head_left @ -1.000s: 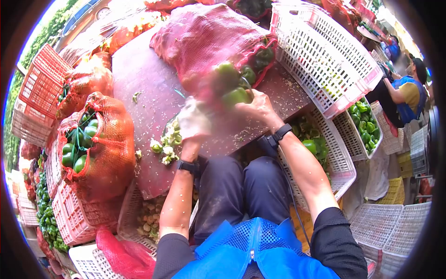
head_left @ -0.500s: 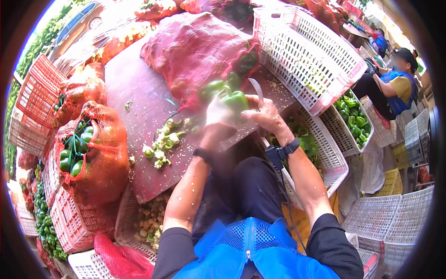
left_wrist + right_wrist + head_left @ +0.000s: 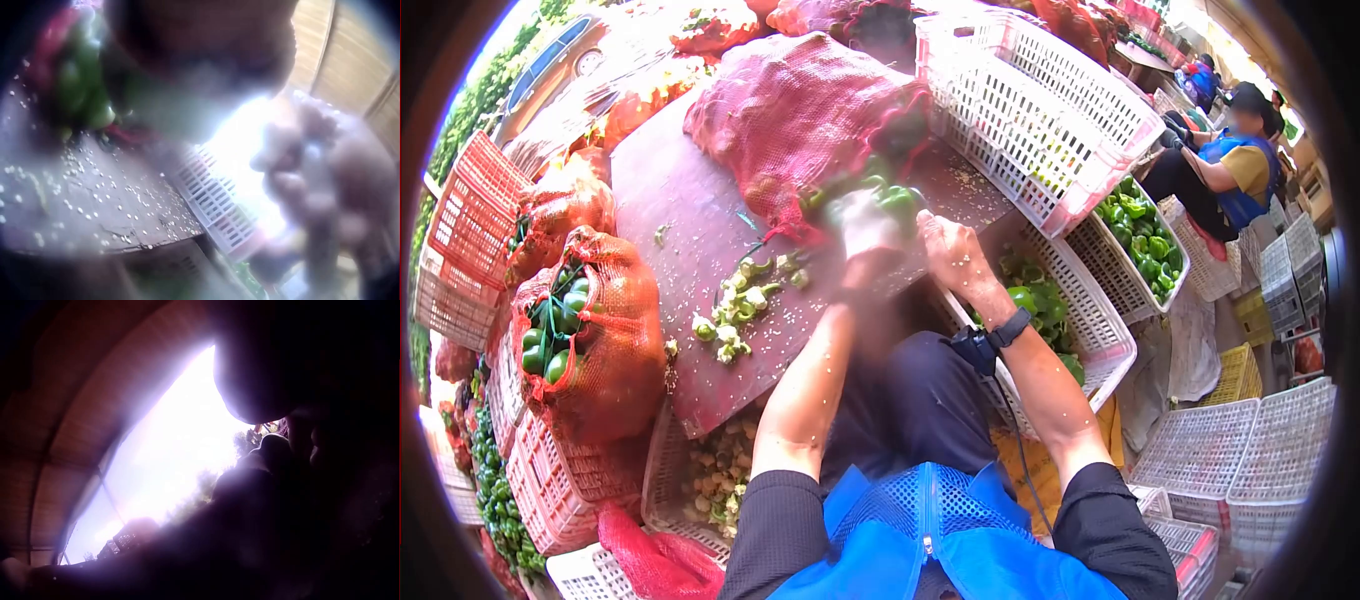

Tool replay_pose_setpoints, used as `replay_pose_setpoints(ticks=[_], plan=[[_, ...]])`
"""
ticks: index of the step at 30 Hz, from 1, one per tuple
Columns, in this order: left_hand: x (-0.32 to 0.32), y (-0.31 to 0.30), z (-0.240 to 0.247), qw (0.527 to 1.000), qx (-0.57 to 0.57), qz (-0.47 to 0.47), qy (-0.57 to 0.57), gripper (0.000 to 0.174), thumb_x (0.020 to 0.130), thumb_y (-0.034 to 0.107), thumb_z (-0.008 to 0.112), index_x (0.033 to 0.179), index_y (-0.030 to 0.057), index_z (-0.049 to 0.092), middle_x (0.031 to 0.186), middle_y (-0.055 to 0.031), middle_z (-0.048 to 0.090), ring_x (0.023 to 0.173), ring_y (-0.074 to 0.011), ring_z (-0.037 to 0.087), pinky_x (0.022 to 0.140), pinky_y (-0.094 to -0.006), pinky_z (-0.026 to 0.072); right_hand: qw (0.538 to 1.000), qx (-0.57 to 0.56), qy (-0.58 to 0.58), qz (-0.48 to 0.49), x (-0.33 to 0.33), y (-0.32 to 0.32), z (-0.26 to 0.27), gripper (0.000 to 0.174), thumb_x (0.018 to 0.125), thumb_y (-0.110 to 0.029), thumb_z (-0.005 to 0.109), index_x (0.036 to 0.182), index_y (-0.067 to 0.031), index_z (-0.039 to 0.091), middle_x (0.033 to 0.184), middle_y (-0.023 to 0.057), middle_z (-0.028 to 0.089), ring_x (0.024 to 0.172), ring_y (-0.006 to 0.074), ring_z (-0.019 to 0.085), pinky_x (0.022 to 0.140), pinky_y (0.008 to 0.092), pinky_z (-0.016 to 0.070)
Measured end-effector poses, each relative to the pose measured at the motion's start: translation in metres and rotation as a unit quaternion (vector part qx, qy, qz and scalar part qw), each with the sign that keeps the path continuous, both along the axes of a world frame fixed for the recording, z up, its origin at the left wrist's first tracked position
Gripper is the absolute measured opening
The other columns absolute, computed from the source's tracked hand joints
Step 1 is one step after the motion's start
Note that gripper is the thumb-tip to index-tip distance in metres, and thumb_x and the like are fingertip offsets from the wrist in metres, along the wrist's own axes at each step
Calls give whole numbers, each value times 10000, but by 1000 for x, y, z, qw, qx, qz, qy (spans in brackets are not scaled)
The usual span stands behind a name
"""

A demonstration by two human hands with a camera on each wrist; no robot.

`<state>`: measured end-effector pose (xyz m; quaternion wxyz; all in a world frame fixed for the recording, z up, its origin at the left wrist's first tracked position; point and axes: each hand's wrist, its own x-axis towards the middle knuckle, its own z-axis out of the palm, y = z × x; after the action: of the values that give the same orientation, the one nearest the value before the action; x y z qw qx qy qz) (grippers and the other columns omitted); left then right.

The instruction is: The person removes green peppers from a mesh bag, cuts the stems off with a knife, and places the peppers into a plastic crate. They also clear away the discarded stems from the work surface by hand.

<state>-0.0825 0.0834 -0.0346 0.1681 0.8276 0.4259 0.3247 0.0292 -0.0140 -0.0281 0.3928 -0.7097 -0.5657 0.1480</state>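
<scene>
In the head view my left hand (image 3: 870,228), blurred, is at the mouth of a red mesh sack (image 3: 800,125) and grips a green bell pepper (image 3: 169,109). More green bell peppers (image 3: 84,81) lie beside it at the sack's mouth. My right hand (image 3: 955,258) is close by on the right, above the table's edge, fingers curled around a small knife (image 3: 314,156). Its blade is hidden in the head view. Cut pepper cores (image 3: 740,308) lie on the reddish table (image 3: 670,200) left of my left forearm. The right wrist view is mostly dark.
A white crate (image 3: 1115,360) with green peppers sits below my right forearm. Another white crate (image 3: 1010,110) leans tilted at the table's right. Orange mesh sacks (image 3: 615,340) of peppers stand at the left, with a crate of cores (image 3: 720,475) below. A person (image 3: 1235,165) sits at far right.
My left hand has moved right and up onto the peppers at the sack. The right hand has turned, so the curved blade seen half a second ago no longer shows. The view has shifted slightly.
</scene>
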Motion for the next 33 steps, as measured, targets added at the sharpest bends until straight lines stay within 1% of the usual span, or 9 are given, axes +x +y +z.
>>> replay_pose_setpoints(ticks=[10,12,14,17,20,22,25,27,33], plan=[[14,-9,-8,995,88,47,17,198,773,140,640,960,77,631,967,-170,628,989,-359,578,865,-461,449,910,125,-385,89,14,-16,-78,149,867,-67,577,996,-1,612,754,143,583,641,329,615,593,416,524],[6,-16,18,994,98,19,-37,88,879,138,619,962,109,627,904,-109,658,784,-236,634,694,-387,507,858,130,-488,89,21,-27,-99,121,823,-73,603,941,-48,602,735,101,539,614,290,585,571,404,513],[13,22,-18,918,-132,-20,-374,143,1018,206,525,1027,116,636,890,-28,652,739,-158,630,651,-331,524,898,143,-406,91,31,-42,-94,112,904,-143,620,919,-32,619,734,121,576,642,308,605,584,418,508],[-4,21,-17,988,139,-29,-60,265,1075,233,444,1224,128,636,913,4,640,795,-131,627,699,-309,539,992,104,-65,-4,42,-51,-56,479,1039,-433,527,845,-9,637,709,147,631,733,369,652,655,472,499],[-4,6,-22,982,21,-149,-117,246,1006,142,489,1187,69,639,1017,-63,645,865,-188,617,781,-336,524,974,203,84,50,41,-39,-1,576,952,-439,675,1338,-20,587,1206,174,670,1135,232,633,970,369,499],[-16,-43,39,963,233,-127,32,250,921,106,488,1110,85,650,931,-143,613,841,-283,583,833,-407,483,979,158,96,91,37,-32,12,652,925,-414,694,1407,-14,514,1278,198,638,1183,252,617,1001,378,488],[-7,-41,30,986,111,-94,77,266,947,189,512,1159,87,637,1021,-153,650,928,-287,628,863,-401,509,971,130,149,131,33,-35,19,728,880,-349,720,1467,-10,452,1331,219,614,1218,277,607,1030,390,479],[9,-18,-13,943,-42,-226,-239,302,959,213,531,1211,66,609,1114,-151,670,1030,-271,648,910,-377,527,962,146,192,126,29,-41,21,714,864,-308,726,1458,-12,464,1313,216,622,1205,281,614,1028,393,480],[3,-52,5,970,-132,-103,-174,380,857,58,658,1227,33,577,1110,-95,696,1019,-213,674,908,-327,536,962,236,63,121,25,-49,23,606,797,-158,705,1352,24,544,1199,215,663,1105,311,662,961,391,519]])
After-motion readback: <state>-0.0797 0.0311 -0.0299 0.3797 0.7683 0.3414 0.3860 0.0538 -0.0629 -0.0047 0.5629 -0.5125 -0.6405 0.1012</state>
